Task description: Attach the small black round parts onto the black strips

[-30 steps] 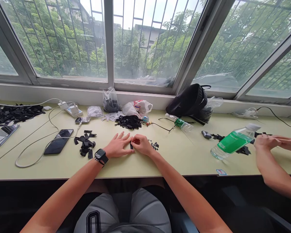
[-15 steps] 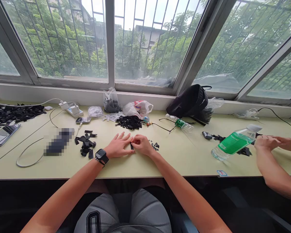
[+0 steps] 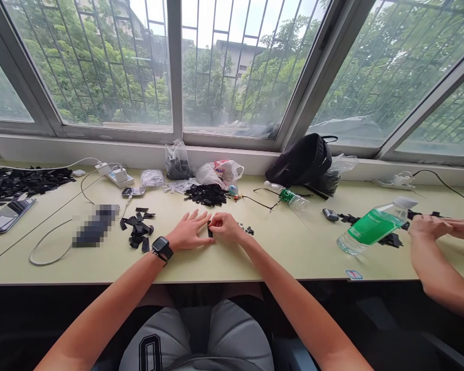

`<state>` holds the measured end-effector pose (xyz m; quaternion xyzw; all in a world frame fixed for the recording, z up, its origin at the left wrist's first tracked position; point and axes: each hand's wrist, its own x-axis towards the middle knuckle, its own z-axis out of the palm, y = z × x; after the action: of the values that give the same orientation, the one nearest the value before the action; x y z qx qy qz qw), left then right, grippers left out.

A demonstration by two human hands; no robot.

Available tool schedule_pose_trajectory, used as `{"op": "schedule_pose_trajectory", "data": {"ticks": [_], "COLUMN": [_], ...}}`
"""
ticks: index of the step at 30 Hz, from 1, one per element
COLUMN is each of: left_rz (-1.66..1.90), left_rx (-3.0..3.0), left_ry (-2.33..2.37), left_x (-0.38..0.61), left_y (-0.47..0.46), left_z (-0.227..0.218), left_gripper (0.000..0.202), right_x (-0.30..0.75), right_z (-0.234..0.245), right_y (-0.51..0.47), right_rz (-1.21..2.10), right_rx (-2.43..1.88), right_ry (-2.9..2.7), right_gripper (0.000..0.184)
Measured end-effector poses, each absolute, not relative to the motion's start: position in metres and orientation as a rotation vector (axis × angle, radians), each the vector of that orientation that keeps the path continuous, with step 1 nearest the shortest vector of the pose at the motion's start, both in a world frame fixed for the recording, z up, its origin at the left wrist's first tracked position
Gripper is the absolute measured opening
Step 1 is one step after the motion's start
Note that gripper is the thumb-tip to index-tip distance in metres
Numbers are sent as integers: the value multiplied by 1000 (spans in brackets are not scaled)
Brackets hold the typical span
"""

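Observation:
My left hand point(image 3: 188, 231), with a black smartwatch point(image 3: 161, 248) on its wrist, lies flat on the pale green table point(image 3: 255, 257), fingers stretched out, fingertips pressing on a small black strip point(image 3: 210, 229). My right hand point(image 3: 226, 227) is closed in a pinch on that same strip, right beside the left fingertips. A cluster of small black buttons point(image 3: 248, 230) lies just to the right of my right hand. A loose heap of black strips point(image 3: 136, 228) sits to the left of my left hand, and a larger pile of black pieces point(image 3: 206, 194) lies behind both hands.
A phone point(image 3: 95, 232) with a white cable, a power strip point(image 3: 116, 175), plastic bags point(image 3: 177, 161), a black bag point(image 3: 301, 159) and a small bottle point(image 3: 288, 196) line the back. Another person's hands point(image 3: 436, 226) work at the right, near a green-labelled water bottle point(image 3: 373, 225).
My hands have stayed together on the small black strip, shifting only slightly. The other person's hands at the right moved a little.

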<state>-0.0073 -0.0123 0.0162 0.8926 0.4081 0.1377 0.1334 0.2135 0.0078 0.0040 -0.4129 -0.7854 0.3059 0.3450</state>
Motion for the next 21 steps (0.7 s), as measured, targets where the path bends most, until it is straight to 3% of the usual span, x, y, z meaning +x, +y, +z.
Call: {"op": "schedule_pose_trajectory", "data": {"ticks": [3, 7, 9, 13, 16, 21], "left_rz": [608, 895, 979, 1071, 1078, 1251], "left_rx": [2575, 2577, 2569, 2533, 2513, 2438], "left_ry": [1185, 1127, 1084, 1033, 1028, 1071], "left_x": [-8, -8, -8, -8, -8, -5], "left_y": [-10, -4, -2, -1, -2, -3], "left_z": [17, 17, 17, 17, 18, 22], "left_gripper": [93, 33, 12, 10, 21, 25], "right_x": [212, 211, 211, 212, 212, 209], "right_z": [2, 1, 3, 6, 6, 6], "right_y": [3, -4, -7, -9, -9, -5], "right_rz": [711, 605, 594, 589, 597, 644], "right_rx": [-1078, -1065, -1056, -1065, -1066, -1062], "right_ry": [-2007, -2035, -2060, -2076, -2082, -1994], "right_gripper": [11, 17, 18, 13, 9, 15]}}
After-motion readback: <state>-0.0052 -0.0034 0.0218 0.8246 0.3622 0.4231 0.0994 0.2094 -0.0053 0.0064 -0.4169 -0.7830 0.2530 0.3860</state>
